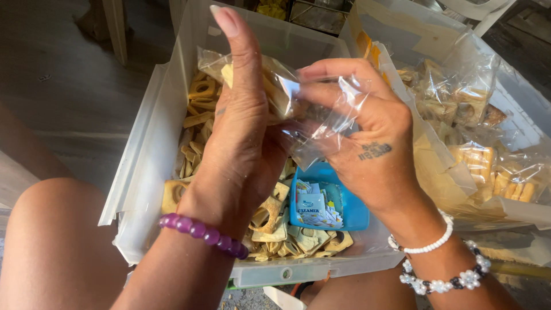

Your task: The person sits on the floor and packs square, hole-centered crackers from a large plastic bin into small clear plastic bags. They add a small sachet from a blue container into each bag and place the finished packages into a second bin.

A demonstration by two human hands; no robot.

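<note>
Both hands, left (pixel 241 132) and right (pixel 367 132), are closed on a clear plastic bag (pixel 298 103) above the bin (pixel 155 143); its tan contents are largely hidden.

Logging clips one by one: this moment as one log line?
left hand: on clear bag | right hand: pinching bag | below: bin of tan pieces, blue tray

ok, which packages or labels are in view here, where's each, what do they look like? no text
Clear plastic bag: held between left hand and right hand, crinkled, pale tan pieces inside.
Small paper labels: stacked in a blue tray inside the translucent bin, white with blue and yellow print.
Filled clear bags: in the neighbouring bin on the right, tan pieces inside.
</note>
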